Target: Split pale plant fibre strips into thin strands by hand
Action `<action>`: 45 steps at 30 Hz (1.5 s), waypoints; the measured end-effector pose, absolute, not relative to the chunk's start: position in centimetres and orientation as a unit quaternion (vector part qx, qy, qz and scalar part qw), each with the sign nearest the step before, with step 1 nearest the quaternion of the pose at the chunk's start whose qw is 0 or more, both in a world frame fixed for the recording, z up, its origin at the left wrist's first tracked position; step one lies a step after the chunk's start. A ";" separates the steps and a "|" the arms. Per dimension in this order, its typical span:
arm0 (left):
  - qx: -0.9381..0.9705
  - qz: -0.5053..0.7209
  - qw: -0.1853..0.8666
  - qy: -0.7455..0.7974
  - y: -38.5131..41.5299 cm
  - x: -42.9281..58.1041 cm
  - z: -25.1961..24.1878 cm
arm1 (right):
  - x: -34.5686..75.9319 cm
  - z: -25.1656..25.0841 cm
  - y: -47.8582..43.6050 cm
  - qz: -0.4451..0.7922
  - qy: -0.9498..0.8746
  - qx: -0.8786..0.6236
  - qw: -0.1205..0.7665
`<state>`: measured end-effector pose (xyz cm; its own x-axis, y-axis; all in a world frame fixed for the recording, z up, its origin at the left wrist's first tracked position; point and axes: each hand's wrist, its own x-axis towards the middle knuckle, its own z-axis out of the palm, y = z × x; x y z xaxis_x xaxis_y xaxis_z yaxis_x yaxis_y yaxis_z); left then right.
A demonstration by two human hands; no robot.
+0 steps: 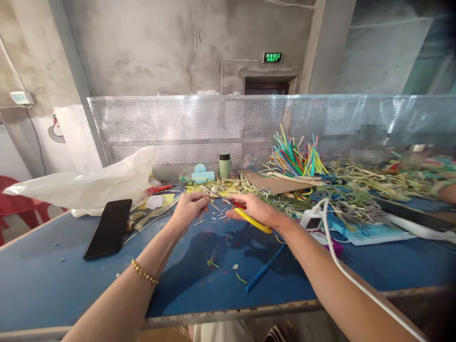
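Note:
My right hand [251, 209] grips a pair of scissors [254, 221] with yellow and red on the handles. Their blades point up and to the left, past the fingertips of my left hand [192, 207]. That left hand is closed in a pinch; whatever lies between its fingers is too small to make out. Small pale scraps [218, 213] are scattered on the blue tabletop [199, 294] between and beyond both hands. Nearer to me lie a blue tube-like stick [264, 269] and bits of yellow-green trimming [241, 279].
A black phone [109, 229] and a white plastic bag [92, 183] lie at left. Behind stand a green bottle [224, 165] and a bundle of coloured sticks [297, 156] before a perforated metal screen [171, 128]. A white cable [335, 254] crosses my right forearm. Another person's arm [448, 194] shows far right.

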<state>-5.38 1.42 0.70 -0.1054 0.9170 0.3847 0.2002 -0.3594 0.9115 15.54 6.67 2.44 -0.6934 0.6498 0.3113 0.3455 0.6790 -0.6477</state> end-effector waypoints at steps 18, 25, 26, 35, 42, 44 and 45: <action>0.565 0.588 0.336 0.471 1.5 -5.2 0.7 | 15.3 2.6 6.2 0.318 -0.869 -0.288 0.245; 0.576 0.578 0.338 0.469 1.4 -5.4 0.8 | 15.3 2.6 6.3 0.322 -0.873 -0.278 0.239; 0.576 0.577 0.337 0.470 1.3 -5.4 0.8 | 15.3 2.6 6.3 0.332 -0.870 -0.275 0.238; 0.577 0.579 0.336 0.468 1.3 -5.5 0.9 | 15.4 2.8 6.0 0.388 -0.847 -0.279 0.231; 0.574 0.574 0.342 0.473 1.2 -5.5 1.0 | 15.4 2.7 6.3 0.388 -0.848 -0.276 0.231; 0.574 0.574 0.344 0.473 1.3 -5.5 0.9 | 15.3 2.7 6.1 0.385 -0.846 -0.286 0.232; 0.573 0.574 0.345 0.472 1.4 -5.5 0.9 | 15.2 2.7 6.0 0.382 -0.846 -0.292 0.231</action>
<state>-5.51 1.35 0.87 -0.1053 0.9374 0.3319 0.1454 -0.3156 0.9377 15.25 6.01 2.74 -0.7234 0.6698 0.1675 0.3169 0.5376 -0.7814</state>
